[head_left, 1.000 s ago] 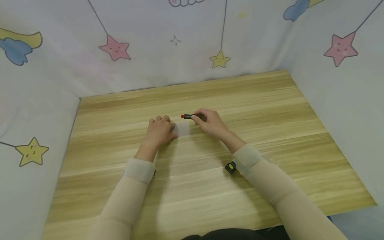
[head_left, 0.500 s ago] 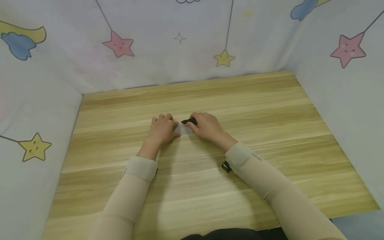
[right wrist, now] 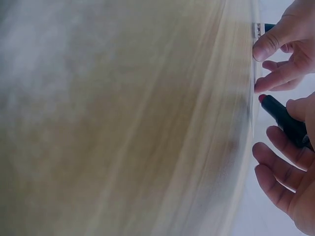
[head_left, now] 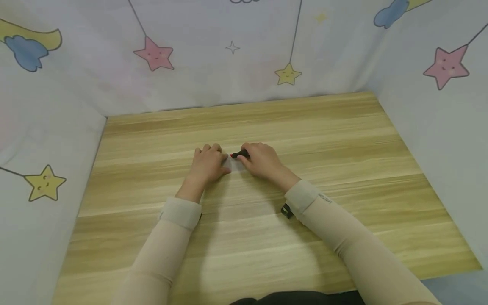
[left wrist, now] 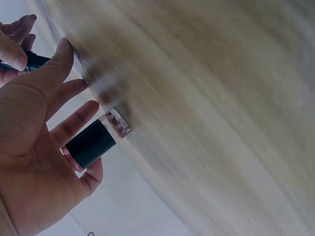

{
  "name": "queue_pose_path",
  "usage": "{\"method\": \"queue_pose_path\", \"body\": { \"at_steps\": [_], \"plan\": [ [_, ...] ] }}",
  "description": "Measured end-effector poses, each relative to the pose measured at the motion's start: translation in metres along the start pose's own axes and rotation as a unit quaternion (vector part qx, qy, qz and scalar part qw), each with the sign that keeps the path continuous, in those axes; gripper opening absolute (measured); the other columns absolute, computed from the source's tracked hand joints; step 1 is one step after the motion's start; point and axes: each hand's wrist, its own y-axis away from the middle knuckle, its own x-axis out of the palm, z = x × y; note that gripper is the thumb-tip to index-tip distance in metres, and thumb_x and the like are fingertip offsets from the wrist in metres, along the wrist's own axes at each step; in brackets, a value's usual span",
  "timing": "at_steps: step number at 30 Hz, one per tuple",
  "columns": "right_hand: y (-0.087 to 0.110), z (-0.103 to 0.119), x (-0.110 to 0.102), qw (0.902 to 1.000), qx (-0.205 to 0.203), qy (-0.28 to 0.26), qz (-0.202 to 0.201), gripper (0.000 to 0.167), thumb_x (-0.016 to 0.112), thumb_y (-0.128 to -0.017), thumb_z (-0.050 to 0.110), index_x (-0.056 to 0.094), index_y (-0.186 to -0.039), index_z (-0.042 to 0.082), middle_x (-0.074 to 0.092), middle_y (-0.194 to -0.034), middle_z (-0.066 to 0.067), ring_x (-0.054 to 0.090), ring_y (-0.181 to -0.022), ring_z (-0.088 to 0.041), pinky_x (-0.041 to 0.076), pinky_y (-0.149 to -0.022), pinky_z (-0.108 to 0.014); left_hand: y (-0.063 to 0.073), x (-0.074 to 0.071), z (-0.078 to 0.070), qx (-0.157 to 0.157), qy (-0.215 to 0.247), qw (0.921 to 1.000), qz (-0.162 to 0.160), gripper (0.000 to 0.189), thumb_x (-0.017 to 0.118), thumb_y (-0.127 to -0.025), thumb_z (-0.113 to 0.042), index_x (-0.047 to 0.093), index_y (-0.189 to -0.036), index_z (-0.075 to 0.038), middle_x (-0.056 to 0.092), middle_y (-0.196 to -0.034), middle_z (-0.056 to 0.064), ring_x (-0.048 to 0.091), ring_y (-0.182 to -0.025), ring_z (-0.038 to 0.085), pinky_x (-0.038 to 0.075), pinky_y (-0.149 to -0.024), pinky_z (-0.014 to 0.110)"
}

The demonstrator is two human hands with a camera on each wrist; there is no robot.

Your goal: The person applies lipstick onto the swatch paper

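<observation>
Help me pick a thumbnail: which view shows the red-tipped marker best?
The right wrist view: the marker looks largest there, red tip and dark barrel visible. The head view shows it small, partly covered; the left wrist view, only a dark stretch.

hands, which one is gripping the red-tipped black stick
The right hand: it grips the red-tipped black stick, while the left hand, beside it, does not.

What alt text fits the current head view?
A person's right hand holds a black, red-tipped marker, its tip pointing toward the left hand, which touches a wood-grain table. A pale, partly hidden sheet lies between them; a star-patterned backdrop is behind.
</observation>
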Motion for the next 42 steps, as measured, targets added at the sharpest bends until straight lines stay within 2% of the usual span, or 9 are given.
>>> {"method": "queue_pose_path", "body": {
  "at_steps": [7,22,27,34,42],
  "plan": [
    [-0.0013,-0.0004,-0.0007,1.0,-0.001,0.002,0.003,0.035,0.062,-0.102,0.036,0.068,-0.118,0.005,0.073,-0.112,-0.009,0.07,-0.098,-0.026,0.057,-0.081,-0.041,-0.0003,-0.0029,-0.0021,0.0,0.003,1.0,-0.003,0.057,0.077,-0.09,-0.043,0.065,-0.137,-0.014,0.054,-0.134,0.009,0.047,-0.117,0.034,0.037,-0.094,0.05],
    [-0.003,-0.0034,0.0005,0.9997,-0.006,0.025,0.0,0.033,0.063,-0.101,0.035,0.069,-0.117,0.006,0.073,-0.108,-0.009,0.07,-0.094,-0.025,0.057,-0.079,-0.042,-0.0019,-0.003,-0.0025,0.001,-0.01,0.9999,0.002,0.056,0.076,-0.09,-0.044,0.066,-0.137,-0.014,0.054,-0.134,0.01,0.047,-0.118,0.034,0.038,-0.094,0.051],
    [-0.0019,-0.0026,-0.0008,0.9996,-0.003,0.028,0.009,0.034,0.063,-0.102,0.035,0.068,-0.119,0.007,0.073,-0.11,-0.009,0.069,-0.097,-0.026,0.056,-0.082,-0.043,-0.0017,-0.0034,-0.0029,0.0,-0.007,1.0,0.004,0.057,0.076,-0.09,-0.043,0.065,-0.137,-0.013,0.053,-0.135,0.01,0.047,-0.12,0.034,0.038,-0.095,0.052],
    [-0.0002,-0.0038,-0.0002,0.9995,-0.009,0.025,0.016,0.032,0.063,-0.101,0.035,0.069,-0.116,0.007,0.073,-0.106,-0.008,0.069,-0.093,-0.025,0.056,-0.08,-0.042,-0.0028,-0.0013,-0.0016,-0.003,-0.006,1.0,0.004,0.058,0.076,-0.09,-0.044,0.065,-0.137,-0.014,0.054,-0.135,0.009,0.047,-0.118,0.034,0.038,-0.095,0.05],
    [0.0025,-0.0031,-0.0012,0.9984,-0.01,0.028,0.047,0.037,0.062,-0.101,0.039,0.069,-0.121,0.008,0.073,-0.11,-0.008,0.068,-0.099,-0.028,0.055,-0.085,-0.045,-0.002,0.0,-0.0004,-0.004,0.0,1.0,0.006,0.058,0.076,-0.09,-0.043,0.064,-0.138,-0.013,0.054,-0.134,0.009,0.046,-0.116,0.034,0.037,-0.094,0.05]
  ]
}}
